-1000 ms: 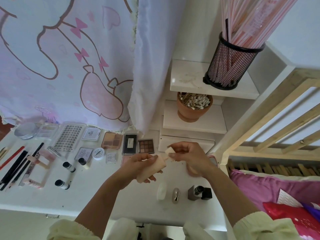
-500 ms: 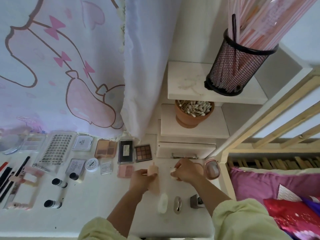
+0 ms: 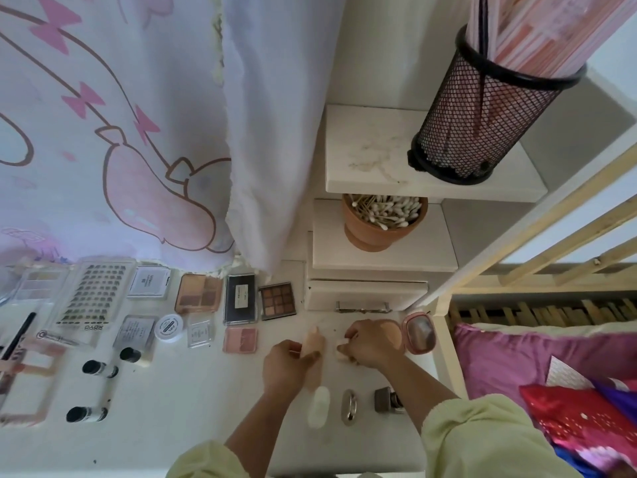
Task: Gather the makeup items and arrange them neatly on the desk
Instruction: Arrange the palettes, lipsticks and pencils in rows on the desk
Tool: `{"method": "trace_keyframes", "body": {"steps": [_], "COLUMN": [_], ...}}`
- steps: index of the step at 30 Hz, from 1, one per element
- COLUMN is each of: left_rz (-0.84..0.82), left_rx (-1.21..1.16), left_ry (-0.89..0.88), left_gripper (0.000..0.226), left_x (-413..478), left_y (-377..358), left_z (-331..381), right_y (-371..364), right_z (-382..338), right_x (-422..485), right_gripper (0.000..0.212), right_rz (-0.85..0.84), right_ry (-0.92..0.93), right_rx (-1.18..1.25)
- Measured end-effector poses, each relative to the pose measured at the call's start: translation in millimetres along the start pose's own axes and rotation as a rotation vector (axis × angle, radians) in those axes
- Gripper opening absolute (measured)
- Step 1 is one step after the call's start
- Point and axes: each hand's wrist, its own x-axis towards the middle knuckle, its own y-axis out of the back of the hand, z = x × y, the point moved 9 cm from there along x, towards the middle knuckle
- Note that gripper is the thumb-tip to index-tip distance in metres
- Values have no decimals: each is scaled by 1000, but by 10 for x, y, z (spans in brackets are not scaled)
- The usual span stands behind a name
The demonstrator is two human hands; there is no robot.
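"Gripping a peach tube [image 3: 313, 339] in the left hand [image 3: 287, 365], fingers curled round its lower part, narrow end pointing away toward the palettes."

"And pinching a small cream cap [image 3: 341, 353] in the right hand [image 3: 374, 343], just beside the tube, apart from it?"

"Yes. Holding both low over the white desk [image 3: 172, 439], near the front of the drawer [image 3: 365, 294]. Resting on the surface or not: cannot tell."

"Sitting just right of that right hand: an open pink compact [image 3: 418, 332], mirror lid tipped back, powder pan partly covered by the knuckles."

"Lined up to the left, along the curtain [image 3: 269, 167] hem: nine-pan eyeshadow palette [image 3: 277, 301], black case [image 3: 240, 300], peach palette [image 3: 199, 293], lash tray [image 3: 93, 294]. One row nearer: pink blush [image 3: 240, 340] and white jar [image 3: 168, 327]."

"Lying nearer the body, below both hands: frosted white tube [image 3: 319, 407], silver oval piece [image 3: 349, 407], dark square bottle [image 3: 386, 400] half hidden by the right forearm."
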Motion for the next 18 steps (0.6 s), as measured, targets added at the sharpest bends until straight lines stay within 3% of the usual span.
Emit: {"method": "trace_keyframes", "body": {"steps": [3, 9, 18], "left_rz": [22, 36, 230], "left_rx": [119, 127, -97], "left_ry": [-39, -63, -115], "left_gripper": [37, 42, 24], "left_x": [-11, -76, -294], "left_y": [33, 63, 564], "left_z": [12, -35, -204], "right_y": [56, 62, 8], "right_z": [-43, -94, -709], "right_x": [5, -35, -280], "right_gripper": [39, 36, 28], "right_rz": [41, 60, 104], "right_ry": [50, 110, 339], "right_rx": [-76, -157, -110]}}
